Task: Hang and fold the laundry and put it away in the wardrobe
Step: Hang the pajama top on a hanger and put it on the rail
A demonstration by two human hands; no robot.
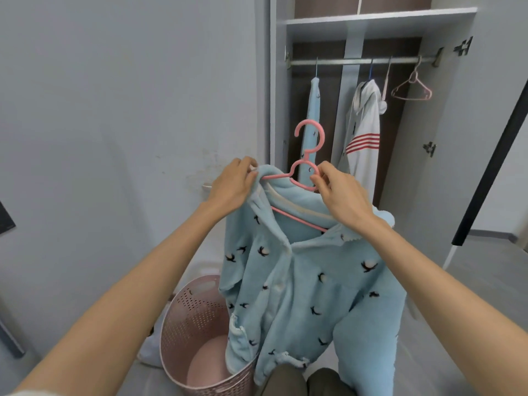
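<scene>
Knees in dark trousers edge the bottom of the view, next to the pink laundry basket, which holds a pale pink item (so more is left to do, I judge). Above them the blue fleece pyjama top hangs half-fitted on a pink hanger. The left hand pinches the collar over one hanger arm, and the right hand pinches the hanger by its neck loop. In the open wardrobe a blue garment and a white hooded jacket already hang on the rail, near a spare hanger. The floor is grey and the wall plain grey.
</scene>
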